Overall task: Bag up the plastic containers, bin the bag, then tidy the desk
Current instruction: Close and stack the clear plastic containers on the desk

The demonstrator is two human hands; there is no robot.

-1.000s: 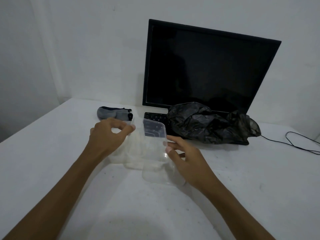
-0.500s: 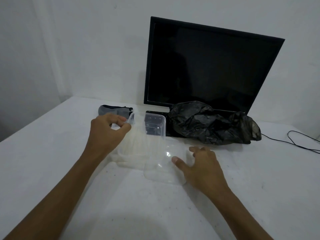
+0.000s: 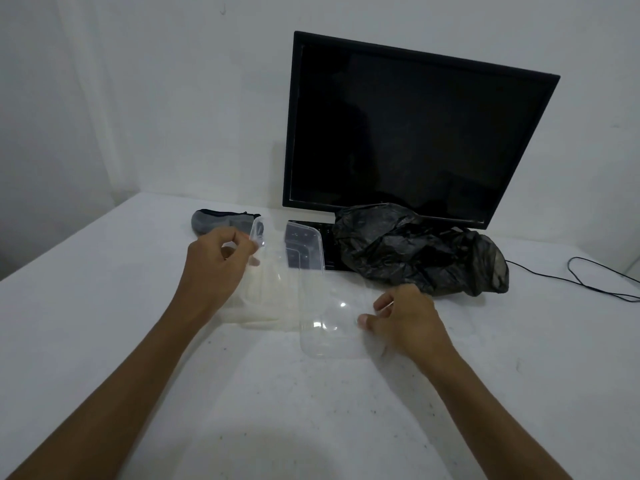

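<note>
On the white table (image 3: 104,341) in front of the dark monitor (image 3: 415,133), I see my left hand (image 3: 214,268) lifted, its grip pinching the rim of one clear plastic container (image 3: 258,233). My right hand (image 3: 405,320) pinches the edge of a second clear container (image 3: 325,327) lying flat on the table. Just behind it sits the crumpled black bag (image 3: 415,251), with a grey pouch (image 3: 221,221) off to the left

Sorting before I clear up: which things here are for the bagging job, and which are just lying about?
For the job: clear plastic containers, black plastic bag.
Lying about: monitor, keyboard, grey pouch, black cable.
</note>
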